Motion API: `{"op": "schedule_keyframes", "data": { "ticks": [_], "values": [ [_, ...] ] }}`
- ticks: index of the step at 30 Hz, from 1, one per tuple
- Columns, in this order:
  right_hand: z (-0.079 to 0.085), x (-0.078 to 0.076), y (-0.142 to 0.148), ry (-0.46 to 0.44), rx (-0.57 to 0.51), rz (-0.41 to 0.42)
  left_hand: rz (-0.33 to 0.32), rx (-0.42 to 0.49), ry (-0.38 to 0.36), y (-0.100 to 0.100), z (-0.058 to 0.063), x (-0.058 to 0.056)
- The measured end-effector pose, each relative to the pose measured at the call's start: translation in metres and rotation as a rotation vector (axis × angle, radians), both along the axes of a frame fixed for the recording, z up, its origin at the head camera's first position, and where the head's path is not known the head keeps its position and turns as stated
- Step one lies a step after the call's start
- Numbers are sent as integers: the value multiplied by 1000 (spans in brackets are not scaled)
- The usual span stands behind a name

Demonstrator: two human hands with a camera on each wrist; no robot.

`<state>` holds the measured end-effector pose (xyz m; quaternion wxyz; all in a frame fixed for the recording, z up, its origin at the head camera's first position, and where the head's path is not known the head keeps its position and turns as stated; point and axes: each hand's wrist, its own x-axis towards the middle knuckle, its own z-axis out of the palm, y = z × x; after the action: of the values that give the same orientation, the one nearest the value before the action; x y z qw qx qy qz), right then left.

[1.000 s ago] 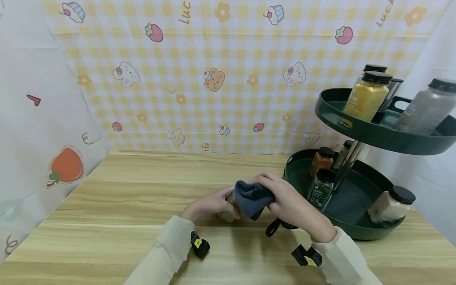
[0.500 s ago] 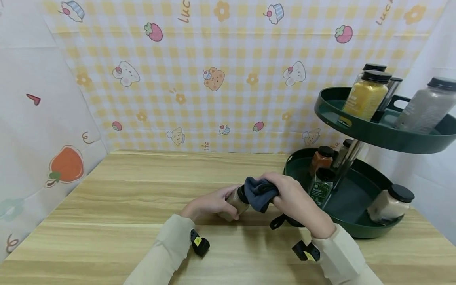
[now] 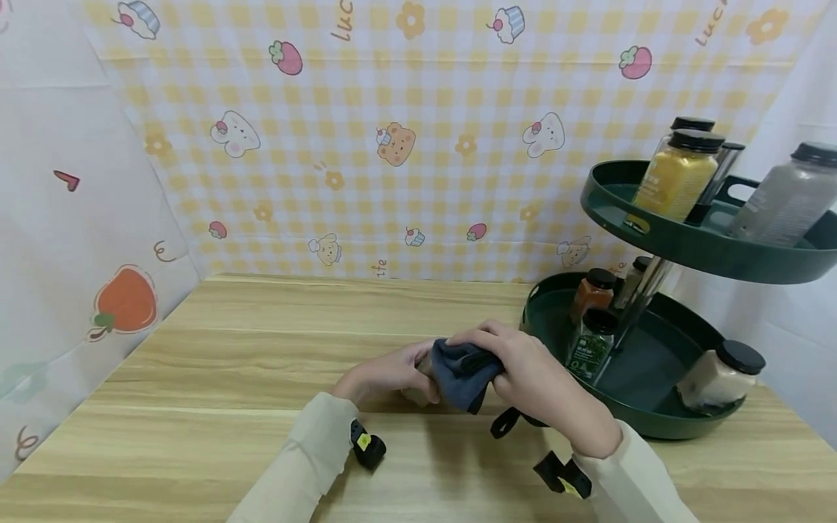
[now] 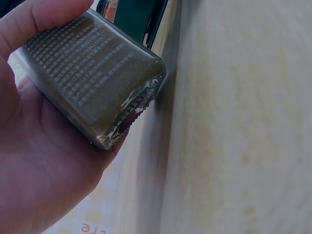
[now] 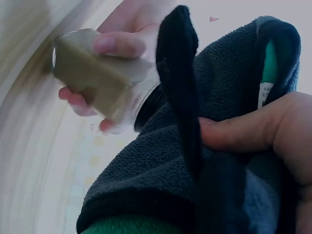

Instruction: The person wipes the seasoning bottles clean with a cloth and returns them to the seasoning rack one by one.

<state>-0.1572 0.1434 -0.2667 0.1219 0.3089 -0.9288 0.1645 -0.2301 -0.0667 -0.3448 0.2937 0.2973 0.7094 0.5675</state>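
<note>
My left hand grips a spice jar of brownish-grey powder, thumb on one side and fingers on the other. In the left wrist view the jar lies tilted, its printed back and base showing close over the table. My right hand holds a dark blue-grey cloth with black trim and green inside, bunched against the jar's lid end. The black lid shows partly in the right wrist view beside the cloth. A black loop of the cloth hangs below the right hand.
At the right stands a two-tier dark green rack. Its upper tray bears a yellow-powder jar and a grey jar. Below are a green-herb jar, an orange jar and a tilted pale jar. A patterned curtain closes the back.
The right hand and cloth moved right, baring the black lid half a second ago, then came back left over it. The left hand keeps its grip in place.
</note>
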Motion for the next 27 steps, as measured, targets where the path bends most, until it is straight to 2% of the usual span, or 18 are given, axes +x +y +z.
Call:
{"op": "schedule_keyframes", "data": {
  "ticks": [6, 10, 13, 20, 27],
  "values": [
    [-8, -14, 13, -31, -32, -105, -4, 32, -21, 0, -3, -2],
    [-9, -14, 15, -26, -8, -147, -8, 38, -24, 1, -4, -3],
    [-6, -9, 11, -7, 20, -141, -12, 39, -17, 2, -4, -3],
    [3, 4, 0, 16, 22, -46, -43, 66, -1, 2, -4, -3],
    [1, -1, 3, -22, -19, -49, -23, 47, 0, 1, -2, -2]
  ]
}}
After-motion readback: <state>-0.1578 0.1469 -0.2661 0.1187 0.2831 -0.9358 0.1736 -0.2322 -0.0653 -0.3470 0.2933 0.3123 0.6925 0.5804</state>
